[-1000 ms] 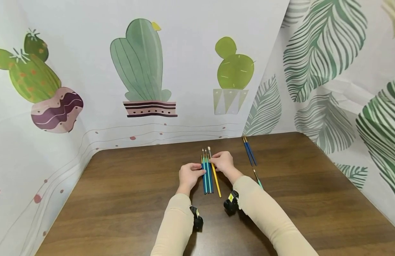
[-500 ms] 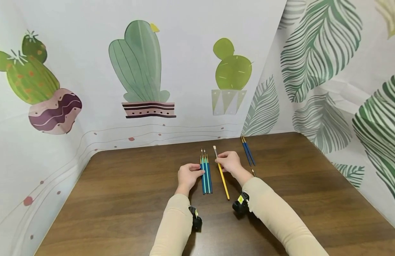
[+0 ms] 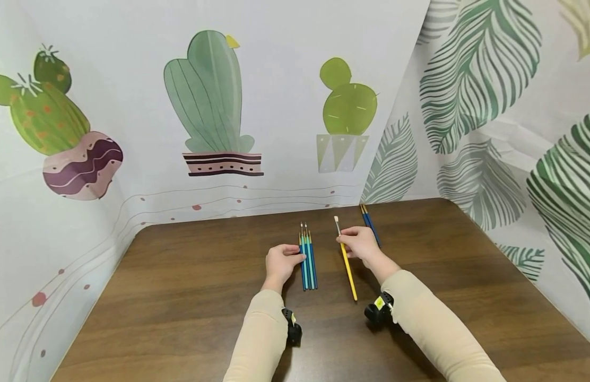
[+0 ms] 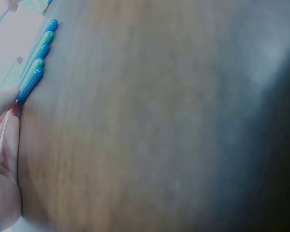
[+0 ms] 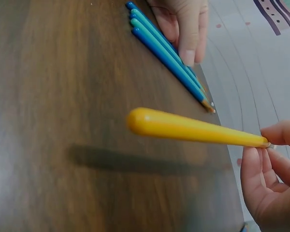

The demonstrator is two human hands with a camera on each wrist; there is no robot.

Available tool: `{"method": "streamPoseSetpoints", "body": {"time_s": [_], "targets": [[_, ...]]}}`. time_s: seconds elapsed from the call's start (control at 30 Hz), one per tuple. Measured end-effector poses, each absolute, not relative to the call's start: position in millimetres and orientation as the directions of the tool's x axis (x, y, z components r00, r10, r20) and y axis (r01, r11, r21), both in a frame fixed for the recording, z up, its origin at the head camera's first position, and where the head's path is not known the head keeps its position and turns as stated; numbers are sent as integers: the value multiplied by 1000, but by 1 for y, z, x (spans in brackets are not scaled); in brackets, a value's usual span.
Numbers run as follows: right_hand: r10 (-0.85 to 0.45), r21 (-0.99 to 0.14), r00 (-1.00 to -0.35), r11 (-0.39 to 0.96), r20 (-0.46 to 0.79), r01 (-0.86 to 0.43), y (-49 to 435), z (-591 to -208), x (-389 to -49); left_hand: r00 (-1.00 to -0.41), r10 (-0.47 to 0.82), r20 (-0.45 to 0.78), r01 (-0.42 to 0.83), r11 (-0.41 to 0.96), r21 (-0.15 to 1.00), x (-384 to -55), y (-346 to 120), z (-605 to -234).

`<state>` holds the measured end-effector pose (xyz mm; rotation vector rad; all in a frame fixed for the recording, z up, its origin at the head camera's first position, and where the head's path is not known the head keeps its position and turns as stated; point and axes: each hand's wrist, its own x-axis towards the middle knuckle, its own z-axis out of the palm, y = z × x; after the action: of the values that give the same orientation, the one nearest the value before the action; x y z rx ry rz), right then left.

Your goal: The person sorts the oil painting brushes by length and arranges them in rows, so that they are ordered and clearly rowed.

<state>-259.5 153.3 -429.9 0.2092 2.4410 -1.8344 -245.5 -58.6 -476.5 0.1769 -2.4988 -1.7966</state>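
My right hand (image 3: 363,245) pinches a yellow paintbrush (image 3: 348,269) near its metal ferrule, thumb against fingers. The white bristles point away from me. In the right wrist view, the yellow paintbrush (image 5: 183,128) is lifted, its shadow falling on the wood below. To its left, a row of several blue and teal paintbrushes (image 3: 310,271) lies side by side on the table. My left hand (image 3: 278,263) holds the row's left edge, thumb over the handles. Only the handle ends of these paintbrushes (image 4: 37,67) show in the left wrist view.
Beyond my right hand, two blue paintbrushes (image 3: 368,218) lie near the far edge of the brown wooden table (image 3: 180,297). Behind the table hangs a white cloth (image 3: 280,106) printed with cacti and leaves.
My right hand has carried the yellow paintbrush rightward, away from the row. It now covers the spot where a single teal paintbrush showed. My left hand has stayed at the row.
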Motion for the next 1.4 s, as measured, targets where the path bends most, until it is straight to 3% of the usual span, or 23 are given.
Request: {"method": "streamPoseSetpoints", "body": {"time_s": [1.4], "targets": [[74,-915,-987,371,-143,160,245,-424,-220,-990,-140,-21,-65,319,945,-245,-59,-478]]}}
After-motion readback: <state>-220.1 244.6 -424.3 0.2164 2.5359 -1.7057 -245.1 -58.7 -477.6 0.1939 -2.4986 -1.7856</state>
